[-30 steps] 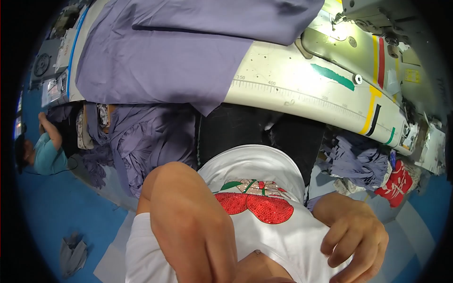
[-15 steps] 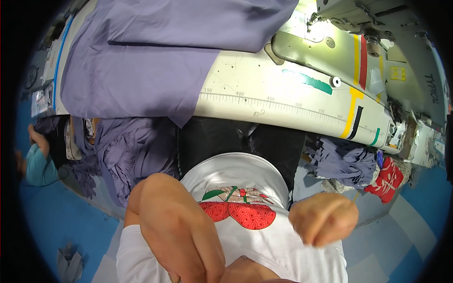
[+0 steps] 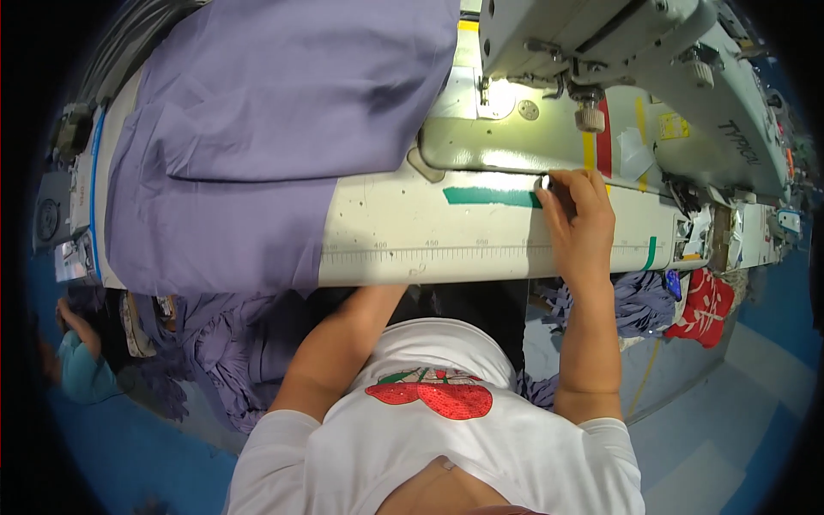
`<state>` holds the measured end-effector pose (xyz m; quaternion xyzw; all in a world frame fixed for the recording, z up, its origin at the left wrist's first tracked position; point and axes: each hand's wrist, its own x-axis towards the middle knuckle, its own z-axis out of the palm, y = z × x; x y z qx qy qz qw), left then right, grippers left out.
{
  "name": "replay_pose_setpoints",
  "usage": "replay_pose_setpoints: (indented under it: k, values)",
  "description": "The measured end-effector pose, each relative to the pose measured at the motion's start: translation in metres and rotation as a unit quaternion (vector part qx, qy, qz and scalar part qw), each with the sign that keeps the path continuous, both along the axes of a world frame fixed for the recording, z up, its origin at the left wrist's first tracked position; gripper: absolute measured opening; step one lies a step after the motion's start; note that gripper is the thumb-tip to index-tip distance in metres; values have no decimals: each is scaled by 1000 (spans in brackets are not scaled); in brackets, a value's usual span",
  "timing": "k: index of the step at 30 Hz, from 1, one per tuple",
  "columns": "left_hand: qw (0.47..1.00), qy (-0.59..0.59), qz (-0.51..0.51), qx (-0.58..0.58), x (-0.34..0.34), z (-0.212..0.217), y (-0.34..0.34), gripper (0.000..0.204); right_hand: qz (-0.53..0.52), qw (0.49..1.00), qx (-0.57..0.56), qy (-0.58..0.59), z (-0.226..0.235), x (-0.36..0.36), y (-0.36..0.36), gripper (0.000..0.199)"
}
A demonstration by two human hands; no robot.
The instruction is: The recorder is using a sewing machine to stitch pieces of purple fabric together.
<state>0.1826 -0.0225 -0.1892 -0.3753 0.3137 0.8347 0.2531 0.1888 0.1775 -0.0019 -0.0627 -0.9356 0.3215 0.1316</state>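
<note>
My right hand (image 3: 578, 202) reaches over the white sewing table (image 3: 481, 268). Its thumb and fingers close round a small white bobbin (image 3: 544, 183), lying by the right end of a green tape strip (image 3: 489, 196). My left forearm (image 3: 348, 335) goes in under the table's front edge, and the hand itself is hidden there. A folded piece of purple cloth (image 3: 257, 129) covers the table's left part and hangs slightly over the front edge. Behind the right hand stands the sewing machine (image 3: 601, 51), its lamp lighting the needle area.
Bunched purple cloth (image 3: 227, 343) hangs below the table on the left. More purple pieces (image 3: 631, 300) and a red patterned cloth (image 3: 704, 309) lie low on the right. Another person in a blue-green sleeve (image 3: 86, 369) is at the far left.
My right hand has moved from in front of my body up to the bobbin and closed on it. My left hand has gone under the table edge. The view has shifted.
</note>
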Motion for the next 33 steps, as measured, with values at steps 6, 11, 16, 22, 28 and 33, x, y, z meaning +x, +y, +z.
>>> replay_pose_setpoints:
  k: [6, 11, 16, 22, 28, 33]
  values:
    - [997, 20, 64, -27, -72, -25, 3, 27, -31, 988, -47, 144, 13, 33, 33, 23]
    - [997, 23, 61, -49, -111, -58, -3, 27, -6, 758, -643, 109, 1, 41, 58, 28]
    - [997, 26, 42, -58, -130, -70, -4, 28, -7, 787, -608, 108, -6, 38, 66, 30]
    - [997, 30, 24, -65, -136, -72, -1, 28, -21, 926, -365, 90, -5, 33, 63, 30]
    - [997, 33, 17, -72, -138, -76, -2, 28, -5, 921, -371, 114, -10, 34, 68, 29]
    - [996, 39, 9, -78, -140, -77, 0, 28, -8, 920, -373, 115, -11, 35, 71, 29]
